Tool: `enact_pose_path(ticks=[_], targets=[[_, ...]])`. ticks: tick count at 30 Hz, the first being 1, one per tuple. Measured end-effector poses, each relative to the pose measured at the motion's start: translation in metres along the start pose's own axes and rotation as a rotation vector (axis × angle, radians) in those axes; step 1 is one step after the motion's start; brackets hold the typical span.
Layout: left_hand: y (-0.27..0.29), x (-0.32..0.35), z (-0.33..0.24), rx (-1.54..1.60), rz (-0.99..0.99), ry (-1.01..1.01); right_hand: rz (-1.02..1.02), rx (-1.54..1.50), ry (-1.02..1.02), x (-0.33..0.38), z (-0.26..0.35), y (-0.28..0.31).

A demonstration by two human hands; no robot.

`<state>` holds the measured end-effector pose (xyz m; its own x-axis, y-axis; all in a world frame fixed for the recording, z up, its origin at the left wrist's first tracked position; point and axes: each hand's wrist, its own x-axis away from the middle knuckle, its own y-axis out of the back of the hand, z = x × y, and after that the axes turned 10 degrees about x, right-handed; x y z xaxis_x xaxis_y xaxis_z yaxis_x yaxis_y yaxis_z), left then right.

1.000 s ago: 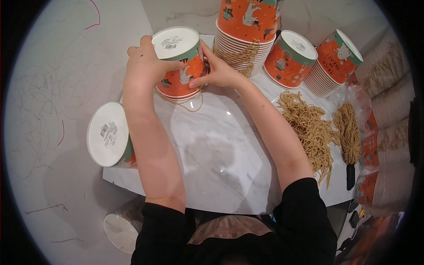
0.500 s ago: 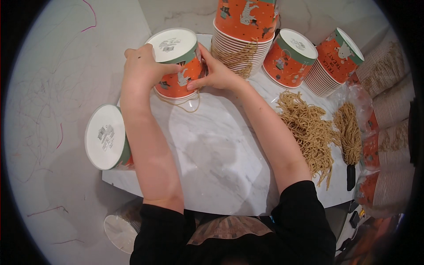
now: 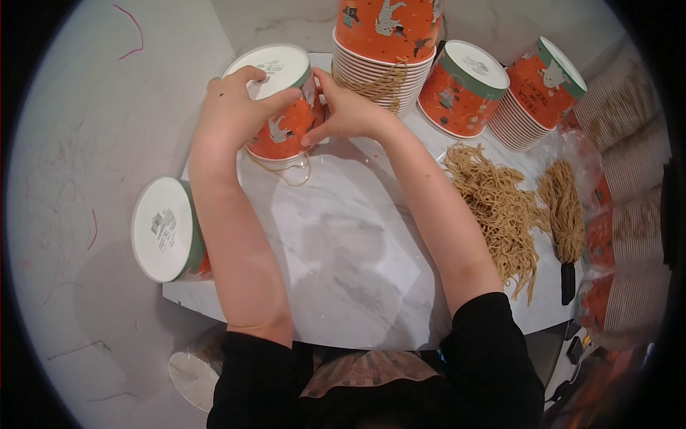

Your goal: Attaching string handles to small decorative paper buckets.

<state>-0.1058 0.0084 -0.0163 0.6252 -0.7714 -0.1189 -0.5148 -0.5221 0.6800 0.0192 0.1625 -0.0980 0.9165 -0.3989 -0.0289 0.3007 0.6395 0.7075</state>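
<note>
An upside-down orange paper tub [image 3: 289, 125] with a green band and white base stands at the back left of the table. My left hand [image 3: 239, 104] is curved around its left side, thumb across the front and a fingertip over the base. Against the right side presses my right hand [image 3: 346, 111], thumb near the lower front and fingers higher up. A loop of tan string [image 3: 304, 175] hangs below the rim in front. Beside my right hand rises a tall stack of tubs [image 3: 386, 32], with tan cord draped over its white rims [image 3: 343, 68].
Another tub [image 3: 161, 229] lies tilted beside my left forearm. At the back right are a tub [image 3: 461, 93] and a tub stack [image 3: 536, 93]. Loose tan strings [image 3: 493, 214] and a tied bundle [image 3: 561, 211] lie on the marble-patterned table [image 3: 350, 272]. Bagged stacks [image 3: 629, 229] line the right side.
The view has shifted slightly. Both hands stay around the tub; the left fingers reach a little further over its white base.
</note>
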Motion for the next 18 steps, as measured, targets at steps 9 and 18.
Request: enact_pose_path(ticks=[9,18], targets=[[0.002,0.008,-0.009,0.032,0.050,-0.019,0.062,0.573,-0.177,0.050,0.056,0.057],[0.012,0.007,-0.007,0.022,0.152,-0.063,-0.295,0.682,0.000,0.106,0.081,0.075]])
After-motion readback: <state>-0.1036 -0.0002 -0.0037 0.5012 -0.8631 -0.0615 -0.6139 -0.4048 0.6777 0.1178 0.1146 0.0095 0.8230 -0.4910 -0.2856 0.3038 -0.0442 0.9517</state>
